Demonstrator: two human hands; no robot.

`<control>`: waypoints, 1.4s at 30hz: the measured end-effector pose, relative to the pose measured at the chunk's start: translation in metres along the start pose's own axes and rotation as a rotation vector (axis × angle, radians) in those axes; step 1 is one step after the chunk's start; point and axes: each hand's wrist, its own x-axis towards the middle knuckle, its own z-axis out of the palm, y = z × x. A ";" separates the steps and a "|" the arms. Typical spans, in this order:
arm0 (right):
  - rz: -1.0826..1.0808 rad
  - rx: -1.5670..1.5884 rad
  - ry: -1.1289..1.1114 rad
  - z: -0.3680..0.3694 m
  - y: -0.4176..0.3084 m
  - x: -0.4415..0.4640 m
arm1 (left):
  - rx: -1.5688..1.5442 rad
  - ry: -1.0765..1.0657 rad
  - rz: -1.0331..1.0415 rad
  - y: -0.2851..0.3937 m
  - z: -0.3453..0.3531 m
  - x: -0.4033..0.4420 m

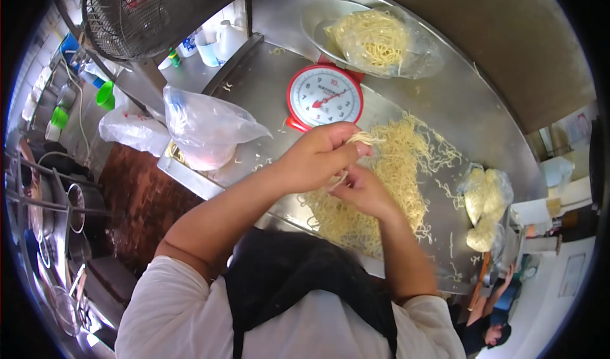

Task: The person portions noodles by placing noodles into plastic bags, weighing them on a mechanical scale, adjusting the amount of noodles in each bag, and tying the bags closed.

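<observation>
My left hand point(324, 155) is closed on a few pale noodle strands, which show between its thumb and fingers. Just below and to the right, my right hand point(365, 192) is closed too, pinching the lower part of the strands. Both hands are close together above the left part of a wide heap of loose noodles point(403, 168) on the steel table point(438, 257). Right behind my left hand stands a red dial scale point(325, 96). On the scale rests a metal bowl point(311, 25) holding noodles in a clear plastic bag point(381, 38).
Left of the scale is a plastic bag point(206, 127) at the table's edge. Bagged noodles point(486, 197) lie at the right end. A fan point(130, 16) stands at the upper left, racks with pots point(79, 200) at the left. Another person point(492, 324) is at the lower right.
</observation>
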 end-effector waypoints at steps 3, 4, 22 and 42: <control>-0.015 0.035 0.081 0.022 0.031 0.008 | 0.081 0.055 -0.013 0.020 0.001 -0.008; 0.101 0.163 0.093 0.023 0.037 0.007 | 0.059 0.050 -0.004 0.024 0.000 -0.012; 0.202 1.226 0.087 0.006 0.019 -0.013 | 0.949 -0.174 0.205 -0.010 0.003 0.001; -0.314 1.117 -0.107 -0.102 -0.147 -0.006 | 1.749 0.536 0.700 0.087 -0.041 0.144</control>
